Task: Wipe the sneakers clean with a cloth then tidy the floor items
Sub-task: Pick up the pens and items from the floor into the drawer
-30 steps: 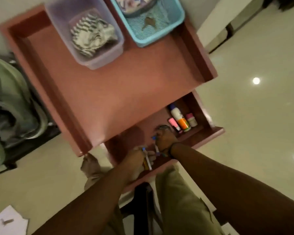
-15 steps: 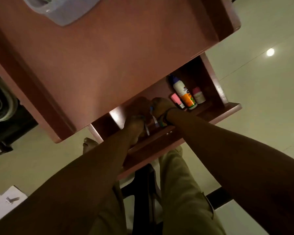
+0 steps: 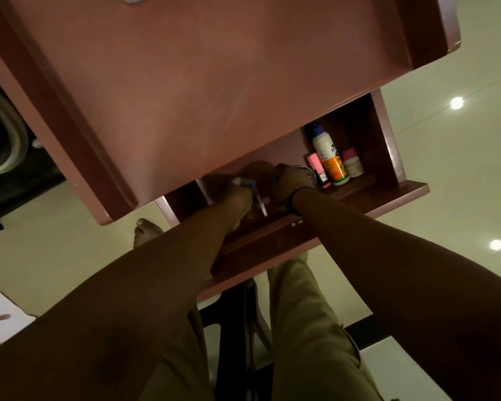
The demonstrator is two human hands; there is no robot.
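Observation:
Both my hands reach into the open drawer (image 3: pixel 388 195) of a reddish-brown table (image 3: pixel 214 96). My left hand (image 3: pixel 237 198) is closed on a thin pen with a blue cap (image 3: pixel 259 201) that sticks out toward me. My right hand (image 3: pixel 289 180) is closed around another small blue-tipped item, mostly hidden by the fingers. No sneakers or cloth are in view.
At the drawer's right end stand a white and orange glue bottle (image 3: pixel 329 157), a pink marker (image 3: pixel 317 169) and a small pink-capped jar (image 3: pixel 353 163). A round tin (image 3: pixel 308 172) sits behind my right wrist. White paper (image 3: pixel 0 319) lies on the floor at left. My bare foot (image 3: pixel 146 231) is under the table.
Both hands moved deeper into the drawer under the tabletop, still holding the pens. The camera tilted down and closer, so the baskets on the table left the view.

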